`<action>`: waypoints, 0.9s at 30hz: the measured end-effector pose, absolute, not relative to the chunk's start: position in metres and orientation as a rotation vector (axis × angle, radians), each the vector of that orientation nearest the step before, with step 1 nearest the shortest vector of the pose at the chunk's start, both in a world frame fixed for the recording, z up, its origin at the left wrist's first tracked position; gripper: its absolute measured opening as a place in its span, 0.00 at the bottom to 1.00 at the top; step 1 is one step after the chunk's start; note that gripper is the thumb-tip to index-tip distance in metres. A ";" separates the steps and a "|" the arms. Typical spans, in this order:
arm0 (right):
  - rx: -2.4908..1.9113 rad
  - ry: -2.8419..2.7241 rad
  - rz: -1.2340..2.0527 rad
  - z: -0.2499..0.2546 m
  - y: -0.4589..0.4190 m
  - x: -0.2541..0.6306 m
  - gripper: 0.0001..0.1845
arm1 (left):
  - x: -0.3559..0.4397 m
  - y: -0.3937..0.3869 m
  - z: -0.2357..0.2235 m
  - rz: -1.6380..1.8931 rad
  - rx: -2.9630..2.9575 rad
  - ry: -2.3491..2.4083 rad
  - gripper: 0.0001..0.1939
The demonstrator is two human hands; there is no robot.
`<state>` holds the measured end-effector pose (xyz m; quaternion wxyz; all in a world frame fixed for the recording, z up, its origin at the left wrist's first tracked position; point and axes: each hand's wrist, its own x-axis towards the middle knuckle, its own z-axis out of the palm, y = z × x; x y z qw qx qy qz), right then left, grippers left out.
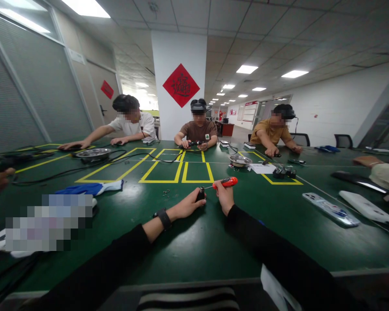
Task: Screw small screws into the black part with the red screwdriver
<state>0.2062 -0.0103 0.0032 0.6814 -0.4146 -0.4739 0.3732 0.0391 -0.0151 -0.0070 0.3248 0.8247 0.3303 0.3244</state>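
Observation:
My left hand [191, 203] is closed around a small black part [200, 194] that stands upright just above the green table [194, 246]; its exact kind is too small to make out. A red screwdriver [228, 182] is gripped in my right hand [224, 196], its thin shaft pointing left. The tip of the shaft meets or comes very near the top of the black part; I cannot tell which. To the left of my left hand lie several small metal pieces [166, 192], perhaps screws.
Blue-and-white gloves [90, 188] lie left. Metal bowls [93, 154] [240, 160] stand farther back, with several black parts [284, 172] at right. Phones [330, 209] lie on the right. Cables [68, 172] cross the left side. Co-workers [197, 129] sit around the table.

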 end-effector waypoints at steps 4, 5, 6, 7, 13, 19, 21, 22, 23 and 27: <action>-0.918 -1.034 0.791 0.004 -0.016 0.203 0.19 | 0.021 -0.017 -0.001 0.832 2.144 0.787 0.20; -0.901 -1.021 0.799 0.004 -0.017 0.202 0.21 | 0.016 -0.017 0.002 0.807 2.130 0.762 0.22; -0.881 -0.999 0.830 0.004 -0.019 0.201 0.24 | 0.011 -0.017 0.005 0.794 2.123 0.746 0.24; -0.861 -0.971 0.884 0.005 -0.020 0.200 0.25 | 0.005 -0.016 0.008 0.815 2.123 0.754 0.26; -0.798 -0.911 1.231 0.006 -0.019 0.199 0.14 | -0.055 0.026 0.009 1.211 2.071 1.429 0.24; -0.775 -0.910 1.297 0.005 -0.021 0.196 0.11 | -0.092 0.063 -0.012 1.009 2.085 1.666 0.22; -0.775 -0.917 1.305 0.005 -0.021 0.195 0.12 | -0.093 0.066 -0.016 0.956 2.136 1.649 0.20; -0.775 -0.919 1.307 0.005 -0.022 0.195 0.13 | -0.093 0.067 -0.017 0.939 2.156 1.644 0.19; -0.778 -0.922 1.310 0.005 -0.021 0.195 0.13 | -0.094 0.067 -0.018 0.928 2.170 1.642 0.19; -0.780 -0.967 1.333 0.006 -0.021 0.195 0.12 | -0.096 0.069 -0.021 0.899 2.198 1.656 0.21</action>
